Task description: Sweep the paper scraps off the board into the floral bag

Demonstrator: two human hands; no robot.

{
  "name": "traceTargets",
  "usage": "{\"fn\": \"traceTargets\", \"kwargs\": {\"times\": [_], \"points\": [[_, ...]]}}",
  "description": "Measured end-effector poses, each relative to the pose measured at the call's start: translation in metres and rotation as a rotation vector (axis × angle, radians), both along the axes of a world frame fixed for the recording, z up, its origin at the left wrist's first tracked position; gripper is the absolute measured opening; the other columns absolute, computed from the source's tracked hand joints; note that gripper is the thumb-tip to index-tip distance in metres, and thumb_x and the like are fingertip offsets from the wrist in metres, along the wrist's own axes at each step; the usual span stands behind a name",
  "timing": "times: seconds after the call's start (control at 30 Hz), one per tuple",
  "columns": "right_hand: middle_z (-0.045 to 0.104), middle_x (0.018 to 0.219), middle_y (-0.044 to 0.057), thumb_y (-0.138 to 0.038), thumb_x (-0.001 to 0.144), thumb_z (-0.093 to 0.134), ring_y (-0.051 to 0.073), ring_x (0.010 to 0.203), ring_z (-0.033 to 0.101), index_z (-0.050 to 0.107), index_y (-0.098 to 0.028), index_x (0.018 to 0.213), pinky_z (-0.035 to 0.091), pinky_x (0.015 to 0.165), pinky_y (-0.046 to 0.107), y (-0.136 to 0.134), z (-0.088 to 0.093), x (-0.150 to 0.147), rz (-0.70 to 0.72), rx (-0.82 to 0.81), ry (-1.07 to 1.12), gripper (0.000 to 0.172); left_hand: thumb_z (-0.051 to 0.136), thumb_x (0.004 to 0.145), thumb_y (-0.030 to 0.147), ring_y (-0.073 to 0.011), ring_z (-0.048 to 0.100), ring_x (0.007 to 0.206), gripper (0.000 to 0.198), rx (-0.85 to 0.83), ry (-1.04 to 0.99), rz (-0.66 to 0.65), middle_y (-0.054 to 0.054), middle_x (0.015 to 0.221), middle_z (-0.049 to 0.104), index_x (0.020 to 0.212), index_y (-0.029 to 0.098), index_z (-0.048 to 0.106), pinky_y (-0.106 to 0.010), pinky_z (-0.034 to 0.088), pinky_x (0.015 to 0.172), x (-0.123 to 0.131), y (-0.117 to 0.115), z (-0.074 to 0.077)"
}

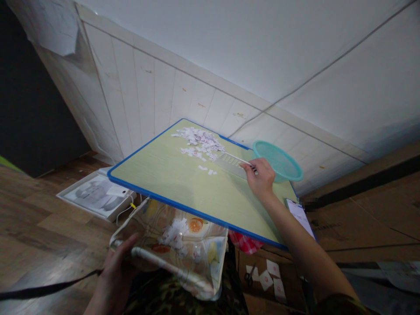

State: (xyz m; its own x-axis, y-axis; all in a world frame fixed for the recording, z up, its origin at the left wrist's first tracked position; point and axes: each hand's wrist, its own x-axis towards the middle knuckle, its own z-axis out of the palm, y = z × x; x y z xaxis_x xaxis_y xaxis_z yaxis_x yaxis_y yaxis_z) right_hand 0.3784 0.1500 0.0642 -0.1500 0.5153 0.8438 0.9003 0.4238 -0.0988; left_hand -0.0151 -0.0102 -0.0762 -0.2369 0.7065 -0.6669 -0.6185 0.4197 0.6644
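Green, blue-edged bench (170, 183): right hand (261, 177) grip pinching translucent slotted plastic ruler (229, 162) beside white paper scraps (200, 142) at its far side; left hand (116, 271) grip holding fruit-printed plastic bag (197, 258) below its near edge.

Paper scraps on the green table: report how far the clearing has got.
Done: some paper scraps already lie in the fruit-print bag. In hand: the right hand holds a clear ruler beside the pile, while the left hand holds the bag below the table's edge. Left: most of the pile sits on the table, near its far side.
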Motion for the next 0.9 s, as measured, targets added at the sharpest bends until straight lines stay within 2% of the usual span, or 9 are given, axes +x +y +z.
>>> {"fn": "traceTargets", "kwargs": {"times": [0.13, 0.3, 0.43, 0.6, 0.77, 0.9], "points": [[0.066, 0.072, 0.003, -0.045, 0.098, 0.070, 0.020, 0.069, 0.061, 0.065, -0.024, 0.077, 0.050, 0.065, 0.035, -0.017, -0.002, -0.004, 0.003, 0.013, 0.010, 0.029, 0.088, 0.069, 0.034, -0.0288, 0.072, 0.104, 0.036, 0.029, -0.031, 0.007, -0.002, 0.113, 0.079, 0.103, 0.025, 0.079, -0.033, 0.064, 0.070, 0.001, 0.000, 0.003], [0.068, 0.072, 0.003, -0.037, 0.098, 0.072, 0.020, 0.067, 0.063, 0.066, -0.024, 0.080, 0.052, 0.064, 0.034, -0.036, 0.000, -0.013, 0.038, 0.061, -0.002, 0.022, 0.092, 0.066, 0.037, -0.0282, 0.071, 0.103, 0.046, 0.015, -0.024, -0.005, -0.004, 0.115, 0.077, 0.107, 0.023, 0.077, -0.034, 0.064, 0.068, 0.005, 0.001, 0.009], [0.068, 0.071, 0.002, -0.031, 0.095, 0.074, 0.020, 0.068, 0.066, 0.067, -0.025, 0.079, 0.053, 0.064, 0.035, -0.055, 0.000, -0.021, 0.069, 0.060, -0.012, 0.018, 0.091, 0.060, 0.036, -0.0283, 0.070, 0.104, 0.039, 0.021, 0.037, 0.055, -0.002, 0.103, 0.076, 0.095, 0.024, 0.078, -0.030, 0.061, 0.064, 0.009, -0.001, 0.015], [0.069, 0.075, 0.002, -0.023, 0.092, 0.077, 0.021, 0.068, 0.067, 0.069, -0.027, 0.085, 0.053, 0.062, 0.036, -0.075, 0.002, -0.030, 0.110, 0.093, -0.007, 0.011, 0.089, 0.059, 0.037, -0.0268, 0.070, 0.090, 0.033, 0.047, 0.069, 0.072, 0.000, 0.091, 0.075, 0.088, 0.026, 0.076, -0.030, 0.059, 0.059, 0.016, -0.001, 0.025], [0.069, 0.077, 0.003, -0.019, 0.091, 0.078, 0.021, 0.069, 0.066, 0.069, -0.028, 0.091, 0.055, 0.062, 0.035, -0.085, 0.004, -0.038, 0.149, 0.128, -0.096, 0.012, 0.089, 0.062, 0.037, -0.0248, 0.068, 0.085, 0.036, 0.041, 0.083, 0.064, 0.000, 0.090, 0.073, 0.093, 0.024, 0.074, -0.029, 0.057, 0.057, 0.017, 0.001, 0.031], [0.068, 0.075, 0.003, -0.015, 0.089, 0.079, 0.021, 0.066, 0.064, 0.069, -0.029, 0.098, 0.054, 0.058, 0.036, -0.106, 0.006, -0.051, 0.199, 0.115, -0.119, 0.019, 0.088, 0.060, 0.034, -0.0249, 0.068, 0.085, 0.034, 0.044, 0.090, 0.080, -0.003, 0.096, 0.074, 0.090, 0.023, 0.076, -0.031, 0.059, 0.058, 0.018, 0.000, 0.037]]}}
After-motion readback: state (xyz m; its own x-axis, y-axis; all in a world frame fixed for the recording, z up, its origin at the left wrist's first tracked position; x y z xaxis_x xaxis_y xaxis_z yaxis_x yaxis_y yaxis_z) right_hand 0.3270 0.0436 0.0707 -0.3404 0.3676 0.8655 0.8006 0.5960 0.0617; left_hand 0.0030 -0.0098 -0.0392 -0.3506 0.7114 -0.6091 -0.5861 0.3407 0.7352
